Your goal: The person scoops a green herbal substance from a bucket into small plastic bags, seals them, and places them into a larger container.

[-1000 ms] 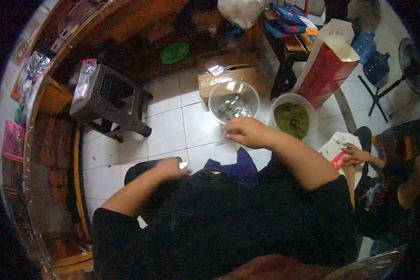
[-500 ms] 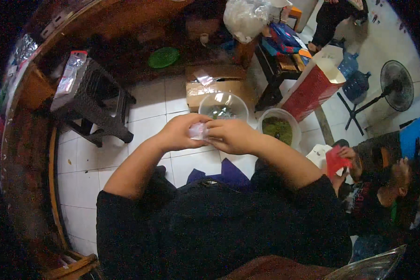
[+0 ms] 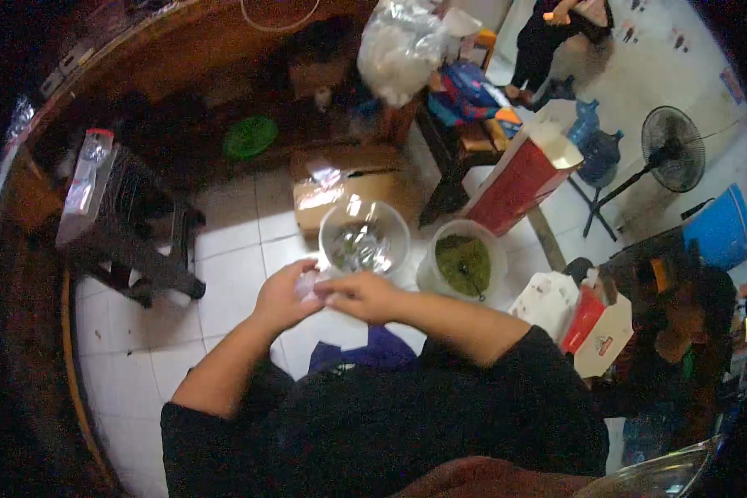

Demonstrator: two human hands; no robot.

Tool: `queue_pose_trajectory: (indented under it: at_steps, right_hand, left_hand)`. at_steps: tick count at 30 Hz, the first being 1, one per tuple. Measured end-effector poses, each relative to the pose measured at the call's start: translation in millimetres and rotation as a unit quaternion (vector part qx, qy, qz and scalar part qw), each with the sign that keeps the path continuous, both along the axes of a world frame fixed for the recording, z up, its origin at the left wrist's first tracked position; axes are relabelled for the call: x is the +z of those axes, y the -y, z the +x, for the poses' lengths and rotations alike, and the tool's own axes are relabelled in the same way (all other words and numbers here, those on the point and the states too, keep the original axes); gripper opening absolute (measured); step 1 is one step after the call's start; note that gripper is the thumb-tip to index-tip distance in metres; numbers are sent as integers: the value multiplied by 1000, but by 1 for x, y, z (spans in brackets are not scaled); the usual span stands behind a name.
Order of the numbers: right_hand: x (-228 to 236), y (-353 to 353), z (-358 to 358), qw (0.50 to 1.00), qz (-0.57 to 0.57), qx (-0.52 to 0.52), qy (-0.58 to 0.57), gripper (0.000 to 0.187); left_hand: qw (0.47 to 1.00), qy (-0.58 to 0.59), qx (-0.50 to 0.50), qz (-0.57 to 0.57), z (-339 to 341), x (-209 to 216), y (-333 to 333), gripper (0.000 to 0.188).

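Over the floor in front of my body, a small whitish, see-through plastic packet (image 3: 308, 285) sits between my two hands. My left hand (image 3: 284, 300) is closed around it from the left. From the right, my right hand (image 3: 363, 296) pinches its edge with bent fingers. Just beyond the hands stands a clear round tub (image 3: 406, 249) with shiny plastic packets inside. To its right, a whitish tub (image 3: 427, 278) holds a green, crumbly material (image 3: 458, 256) with a thin dark handle sticking out. What is inside the packet is too blurred to tell.
A cardboard box (image 3: 307, 217) sits behind the tubs. At left is a dark plastic stool (image 3: 124, 224) bearing plastic packaging. A tall red carton (image 3: 519, 187) and a fan (image 3: 672, 149) stand at right. Near right, a person handles a red and cream carton (image 3: 610, 339).
My view has shifted, so the room sits lower and further left. Both hands keep hold of the packet, now nearer the clear tub's front left. The person's carton at right now shows opened out.
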State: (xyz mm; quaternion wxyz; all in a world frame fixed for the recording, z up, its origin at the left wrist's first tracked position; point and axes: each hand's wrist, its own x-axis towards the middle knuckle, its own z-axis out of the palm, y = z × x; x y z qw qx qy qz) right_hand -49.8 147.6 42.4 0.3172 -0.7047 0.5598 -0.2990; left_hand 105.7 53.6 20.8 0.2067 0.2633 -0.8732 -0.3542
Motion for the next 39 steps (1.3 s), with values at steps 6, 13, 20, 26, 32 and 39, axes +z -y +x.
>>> queue_pose_trajectory:
  at_steps: [6,13,20,26,32,39]
  right_hand:
    - [-4,3,-10,991,-27,115,-66,35]
    - [13,-7,-12,974,1,158,-162,33]
    - [9,-14,-9,969,3,142,-200,37]
    - [29,-20,-4,955,81,155,-240,37]
    - [12,-20,-8,956,52,165,-237,40]
    - [13,-20,-7,975,78,136,-156,44]
  left_hand:
    - [995,74,-59,-17,-4,5,-3,49]
    - [990,67,-113,-52,-13,17,-15,54]
    - [988,96,-124,-2,-16,16,-19,51]
    - [984,73,-138,81,-12,7,-19,50]
    - [991,101,-58,65,-19,12,-32,49]
    - [993,77,-44,-78,-16,9,-29,45]
